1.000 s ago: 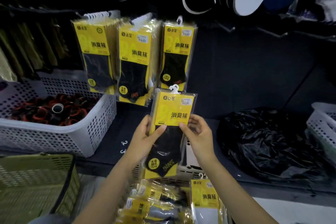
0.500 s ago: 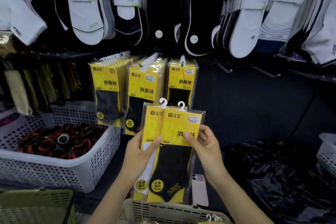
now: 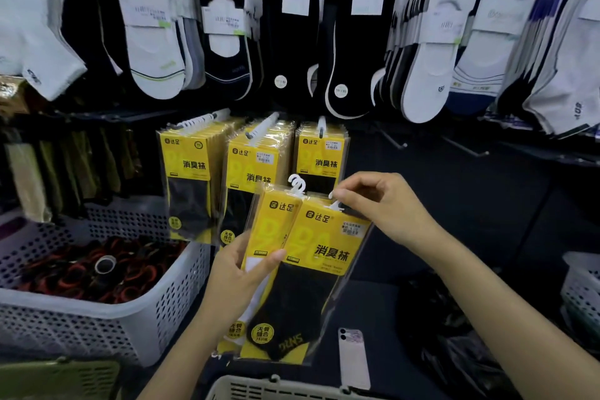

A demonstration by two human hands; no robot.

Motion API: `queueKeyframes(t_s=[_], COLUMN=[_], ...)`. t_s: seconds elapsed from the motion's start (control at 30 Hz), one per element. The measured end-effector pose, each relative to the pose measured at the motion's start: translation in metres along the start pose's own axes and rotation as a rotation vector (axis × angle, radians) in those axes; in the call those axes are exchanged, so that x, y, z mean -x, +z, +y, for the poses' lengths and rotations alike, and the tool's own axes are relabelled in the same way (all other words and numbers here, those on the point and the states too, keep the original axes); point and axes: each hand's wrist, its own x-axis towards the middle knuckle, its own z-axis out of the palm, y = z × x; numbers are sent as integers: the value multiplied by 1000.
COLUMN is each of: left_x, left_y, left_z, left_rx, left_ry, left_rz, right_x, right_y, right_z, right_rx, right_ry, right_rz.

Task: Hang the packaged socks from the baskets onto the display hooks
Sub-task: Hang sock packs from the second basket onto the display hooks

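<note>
I'm watching the left hand with its forearm angling up from the lower left: the thumb is lying across the printed fronts and the fingers are wrapping behind, gripping two packs together at mid-height. The right hand is bending at the wrist from the lower right, thumb and forefinger pinching the white plastic hanger on the front sock pack, the other fingers curling loosely. That pack's long axis is standing near upright, top leaning right, hanger up, face towards me. The second pack is sitting just behind it, offset left, its own hanger poking up free. Both are hovering in front of and slightly below the three rows of hung yellow packs, above the basket at the bottom edge.
</note>
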Motion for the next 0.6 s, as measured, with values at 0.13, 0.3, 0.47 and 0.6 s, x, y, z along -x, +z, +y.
queueKeyframes(t_s=[0.13,0.3,0.47,0.6], left_x=[2,3,0,-6], left_y=[1,1,0,2], left_z=[3,0,-3,-4], left_rx=[2,40,71,90], left_ry=[16,-2,1,5], left_rz=[-4,51,82,124], right_x=[1,2,4,9], right_y=[4,5,5,13], right_z=[-3,-4,2,17], right_rx=[-109,-119,-110,-319], right_ry=[62,73,85,225], right_rz=[16,31,35,72])
